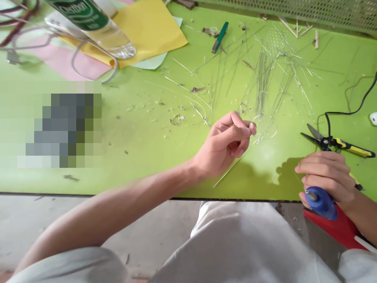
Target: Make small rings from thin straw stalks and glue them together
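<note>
My left hand [225, 139] is raised over the middle of the green table, thumb and forefinger pinched on a thin wire piece [258, 138]. That piece has a curved loop and small shiny, clear bits; its exact form is too fine to make out. At the table's front edge on the right, my right hand [326, 177] is wrapped round a blue glue gun [322, 204], its metal nozzle pointing up toward the camera. Just beyond that hand lie pruning snips [326, 142] with yellow and black handles, blades apart. A straight wire [228, 171] lies below my left hand.
Many thin wires [263, 82] lie scattered behind my hands, with a green cutter [220, 37] near them. Upper left are a bottle [103, 31], yellow paper [153, 27] and a white cable. A black cord [344, 113] runs right. A green perforated basket [318, 13] stands behind.
</note>
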A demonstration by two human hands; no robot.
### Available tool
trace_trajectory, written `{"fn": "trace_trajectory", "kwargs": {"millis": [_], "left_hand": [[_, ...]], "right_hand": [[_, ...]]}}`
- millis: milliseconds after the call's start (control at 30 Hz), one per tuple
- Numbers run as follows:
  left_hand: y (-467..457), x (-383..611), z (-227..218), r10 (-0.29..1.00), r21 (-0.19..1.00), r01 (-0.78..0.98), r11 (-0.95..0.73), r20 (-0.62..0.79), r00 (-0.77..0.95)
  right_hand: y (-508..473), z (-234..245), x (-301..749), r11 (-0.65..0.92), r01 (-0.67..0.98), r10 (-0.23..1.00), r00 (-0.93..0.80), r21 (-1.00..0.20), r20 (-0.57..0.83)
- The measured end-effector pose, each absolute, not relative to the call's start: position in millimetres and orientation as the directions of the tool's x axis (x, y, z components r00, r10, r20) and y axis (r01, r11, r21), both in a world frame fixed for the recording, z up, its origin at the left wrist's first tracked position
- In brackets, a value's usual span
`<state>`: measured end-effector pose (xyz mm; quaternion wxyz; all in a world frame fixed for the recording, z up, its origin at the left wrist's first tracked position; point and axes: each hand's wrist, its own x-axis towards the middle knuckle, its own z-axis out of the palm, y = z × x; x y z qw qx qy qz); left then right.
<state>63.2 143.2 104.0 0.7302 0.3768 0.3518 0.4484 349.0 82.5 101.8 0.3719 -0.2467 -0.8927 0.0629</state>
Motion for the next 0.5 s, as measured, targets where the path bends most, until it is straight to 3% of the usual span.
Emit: {"fn": "trace_trajectory", "kwargs": {"millis": [200, 400, 433, 500], "left_hand": [[143, 63, 104, 0.925, 0.878, -0.378, 0.294, -0.162, 0.344], [140, 67, 106, 0.945, 0.892, -0.380, 0.247, -0.135, 0.298], [140, 68, 105, 0.955, 0.897, -0.381, 0.224, -0.124, 0.269], [143, 69, 103, 0.974, 0.901, -0.391, 0.189, -0.122, 0.191]], "right_hand": [[92, 103, 341, 0.894, 0.387, 0.438, -0.645, -0.227, 0.626], [92, 106, 332, 0.926, 0.373, 0.338, -0.741, -0.064, 0.581], [91, 103, 333, 0.926, 0.371, 0.333, -0.718, -0.068, 0.611], [91, 97, 336, 0.859, 0.480, 0.463, -0.576, -0.180, 0.674]]}}
